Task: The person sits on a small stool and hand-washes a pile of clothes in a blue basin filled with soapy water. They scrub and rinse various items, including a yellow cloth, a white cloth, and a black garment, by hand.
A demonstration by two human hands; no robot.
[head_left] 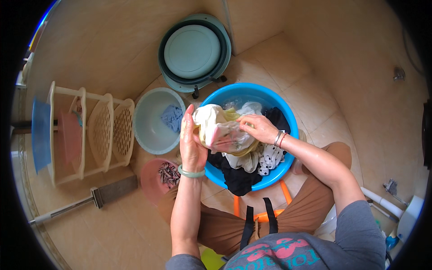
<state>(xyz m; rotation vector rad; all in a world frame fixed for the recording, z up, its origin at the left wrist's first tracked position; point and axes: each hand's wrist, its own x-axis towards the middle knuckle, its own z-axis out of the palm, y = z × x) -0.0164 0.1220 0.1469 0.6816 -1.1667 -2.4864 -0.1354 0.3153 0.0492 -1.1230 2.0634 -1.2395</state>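
A wet white and yellow garment [225, 130] with a pink patch is lifted above the blue basin [293, 148]. My left hand [192, 146], a green bangle at its wrist, holds the garment's left side with the palm against it. Part of that hand's grip is hidden by the cloth. My right hand [261, 129] pinches the garment at its right side, fingers closed. Below lie black clothes [240, 177], a white cloth with black dots [271, 158] and more white cloth in the basin. Some water shows at its far side.
At the left stand a pale basin [148, 130] with a blue cloth [172, 118], a pink basin [150, 175] holding patterned cloth, and a cream rack [108, 135]. A squeeze mop [114, 191] lies nearby. A folded green tub [193, 51] leans against the far wall.
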